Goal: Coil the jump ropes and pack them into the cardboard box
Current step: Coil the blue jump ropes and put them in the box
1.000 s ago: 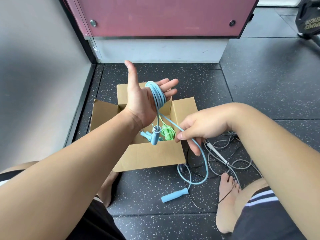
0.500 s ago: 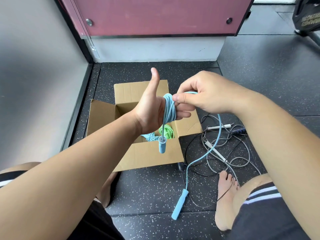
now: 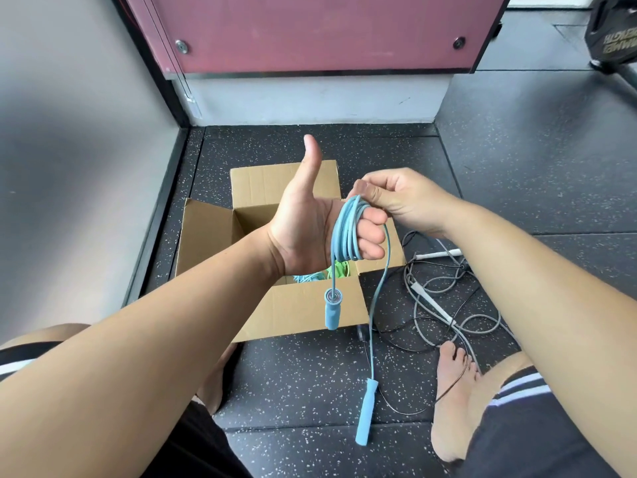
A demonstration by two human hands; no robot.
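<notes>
A light blue jump rope (image 3: 345, 229) is wound in several loops round the fingers of my left hand (image 3: 310, 229), whose thumb points up above the open cardboard box (image 3: 300, 312). One blue handle (image 3: 332, 309) dangles from the coil in front of the box. My right hand (image 3: 396, 201) pinches the rope at the top of the coil. The free end runs down to the second blue handle (image 3: 366, 414), which hangs just above or on the floor. Green and blue coiled ropes (image 3: 336, 272) lie inside the box.
A tangle of grey and black ropes (image 3: 444, 305) with a white handle (image 3: 437, 254) lies on the speckled black floor right of the box. My bare foot (image 3: 451, 401) rests beside it. A grey wall stands left, a maroon panel behind, gym equipment (image 3: 613, 32) at far right.
My right hand carried the rope up from below the coil and over my left fingers, adding a loop. The free handle slid along the floor toward me and the slack shortened.
</notes>
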